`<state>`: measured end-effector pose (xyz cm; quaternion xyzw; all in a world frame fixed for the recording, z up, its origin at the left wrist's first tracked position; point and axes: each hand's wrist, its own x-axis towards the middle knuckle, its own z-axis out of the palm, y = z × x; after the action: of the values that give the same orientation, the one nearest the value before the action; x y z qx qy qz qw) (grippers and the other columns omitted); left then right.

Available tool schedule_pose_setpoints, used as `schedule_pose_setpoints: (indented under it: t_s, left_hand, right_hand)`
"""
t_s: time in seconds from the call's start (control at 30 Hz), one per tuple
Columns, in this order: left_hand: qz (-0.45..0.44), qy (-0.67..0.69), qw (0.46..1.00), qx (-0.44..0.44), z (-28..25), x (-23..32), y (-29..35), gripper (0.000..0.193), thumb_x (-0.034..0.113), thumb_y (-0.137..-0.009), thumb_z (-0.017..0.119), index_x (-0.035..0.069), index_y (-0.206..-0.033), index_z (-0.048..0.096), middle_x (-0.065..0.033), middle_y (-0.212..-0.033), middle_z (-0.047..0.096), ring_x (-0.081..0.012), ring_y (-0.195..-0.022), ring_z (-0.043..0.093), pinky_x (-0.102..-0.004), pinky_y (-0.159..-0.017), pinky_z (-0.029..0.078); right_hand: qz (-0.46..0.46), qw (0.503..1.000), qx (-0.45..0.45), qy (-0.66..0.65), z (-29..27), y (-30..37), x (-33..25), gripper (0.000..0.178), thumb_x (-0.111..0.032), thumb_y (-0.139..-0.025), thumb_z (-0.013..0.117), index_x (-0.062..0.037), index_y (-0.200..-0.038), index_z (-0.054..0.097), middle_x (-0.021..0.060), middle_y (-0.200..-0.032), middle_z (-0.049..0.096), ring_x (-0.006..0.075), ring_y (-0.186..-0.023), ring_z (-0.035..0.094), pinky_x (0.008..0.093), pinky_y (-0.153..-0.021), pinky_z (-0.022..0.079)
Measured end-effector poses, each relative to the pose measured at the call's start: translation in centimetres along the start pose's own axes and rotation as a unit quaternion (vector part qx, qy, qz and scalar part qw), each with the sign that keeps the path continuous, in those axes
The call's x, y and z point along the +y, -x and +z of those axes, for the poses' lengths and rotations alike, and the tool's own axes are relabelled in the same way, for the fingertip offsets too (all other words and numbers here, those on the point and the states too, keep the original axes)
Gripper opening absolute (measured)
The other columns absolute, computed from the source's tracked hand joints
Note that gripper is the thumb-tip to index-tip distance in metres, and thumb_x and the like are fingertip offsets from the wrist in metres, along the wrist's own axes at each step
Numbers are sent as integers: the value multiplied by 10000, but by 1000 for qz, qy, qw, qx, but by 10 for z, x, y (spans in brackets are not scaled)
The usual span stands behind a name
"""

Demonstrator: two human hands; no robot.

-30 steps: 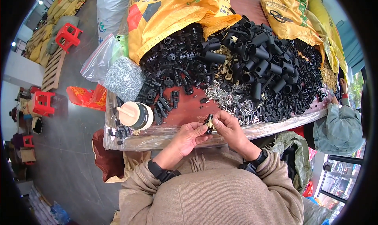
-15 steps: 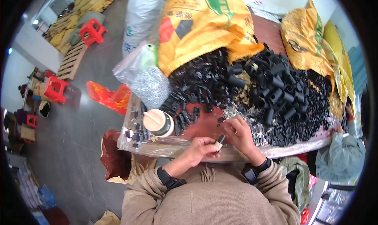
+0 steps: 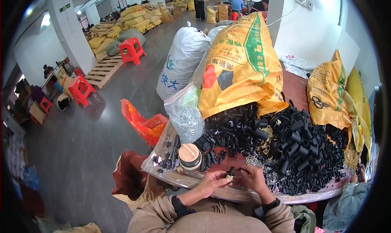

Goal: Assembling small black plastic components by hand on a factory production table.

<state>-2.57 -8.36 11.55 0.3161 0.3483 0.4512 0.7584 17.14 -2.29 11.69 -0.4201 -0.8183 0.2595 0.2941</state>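
Note:
My left hand (image 3: 214, 183) pinches a small black plastic part (image 3: 231, 170) with a pale piece at its lower end, above the table's front edge. Close by on the right, my right hand (image 3: 255, 179) has its thumb and fingers pressed together; whatever sits between them is too small to make out. Ahead of both hands lie small black plastic pieces (image 3: 223, 138) in a heap and a scatter of silvery metal clips (image 3: 255, 161). A dark jar with a beige lid (image 3: 190, 154) stands to the left of my left hand.
Short black tubes (image 3: 296, 140) and tiny black parts (image 3: 303, 178) cover the table's right side. Behind stand a large yellow sack (image 3: 244, 76), a clear bag of metal bits (image 3: 187, 125) and a white sack (image 3: 183, 62). Another person's sleeve (image 3: 346, 208) is at right.
The view has tilted upward, showing more of the room. My right hand's fingers have come down from beyond the black part to just right of it. My left hand keeps its hold.

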Motion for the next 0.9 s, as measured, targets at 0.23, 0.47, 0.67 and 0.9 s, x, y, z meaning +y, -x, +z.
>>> schedule_pose_setpoints:
  t_s: [0.23,0.47,0.67,0.9]
  left_hand:
    - [102,-21,993,-57,12,-2,5,264,77,-794,560,-14,-1041,541,-61,-1133,461,-133,-902,550,-252,-769,441]
    - [107,12,992,-64,9,-6,23,296,59,-793,547,-20,-1077,518,-69,-1131,472,-153,-929,547,-274,-833,414]
    - [33,129,986,-99,9,2,46,323,102,-819,521,-25,-1115,485,-71,-1080,525,-137,-924,540,-270,-827,417]
    - [65,121,987,-86,-9,7,67,373,128,-816,518,-51,-1137,450,-104,-993,570,-158,-927,548,-280,-842,417]
  right_hand:
    - [111,943,-3,-312,1,21,-36,236,-63,-762,608,-5,-976,525,92,-668,574,134,-540,540,226,-493,411]
    - [26,992,-36,-116,-11,23,-68,234,-39,-780,583,3,-996,503,74,-697,588,111,-580,559,223,-510,429]
    - [7,960,-76,-270,7,30,-68,310,-69,-810,562,-9,-1088,439,40,-679,564,77,-584,525,210,-524,416]
    - [60,887,-179,-422,6,19,-79,354,-125,-834,549,-13,-1138,406,12,-738,546,48,-650,485,195,-573,400]
